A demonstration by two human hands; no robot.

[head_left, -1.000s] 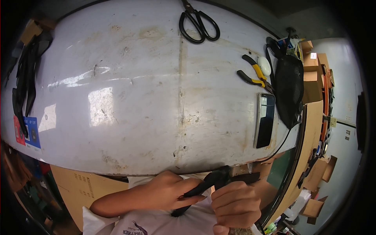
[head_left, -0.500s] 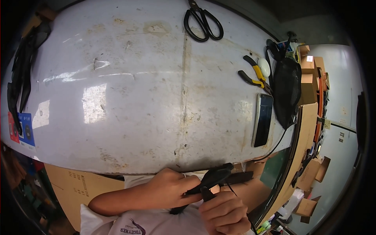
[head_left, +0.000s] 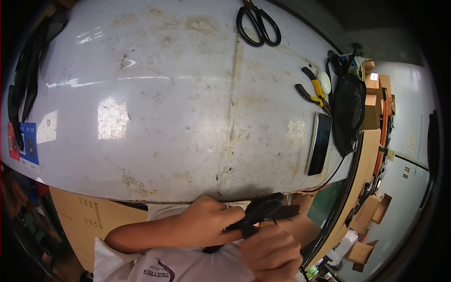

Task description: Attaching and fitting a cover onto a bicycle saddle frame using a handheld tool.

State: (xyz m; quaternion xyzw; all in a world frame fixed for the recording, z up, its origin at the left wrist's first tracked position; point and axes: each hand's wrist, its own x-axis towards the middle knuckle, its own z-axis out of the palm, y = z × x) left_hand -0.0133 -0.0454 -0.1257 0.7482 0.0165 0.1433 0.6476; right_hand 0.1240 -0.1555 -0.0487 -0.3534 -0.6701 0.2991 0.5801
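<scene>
My left hand (head_left: 209, 218) is closed around a long black piece (head_left: 264, 210) with a rounded end, held over my lap at the table's front edge. What kind of thing it is, I cannot make out. Close beside it, my right hand (head_left: 271, 251) is a little blurred. Its fingers are curled round a short black end (head_left: 248, 229) by the thumb. Whether that end belongs to the same piece is hidden by the hands. A thin black cord hangs near the right hand.
Black-handled scissors (head_left: 258, 26) lie at the far side of the white table (head_left: 164, 155). To the right are yellow-and-black pliers (head_left: 315, 91), a white oval object (head_left: 324, 82), a phone (head_left: 319, 144) and a black mesh item (head_left: 349, 110). Black strips (head_left: 29, 89) lie far left. Cardboard boxes (head_left: 366, 211) stand right.
The view has shifted slightly, so the table things sit a little further right. My right hand has moved slightly and blurred; both hands keep their hold.
</scene>
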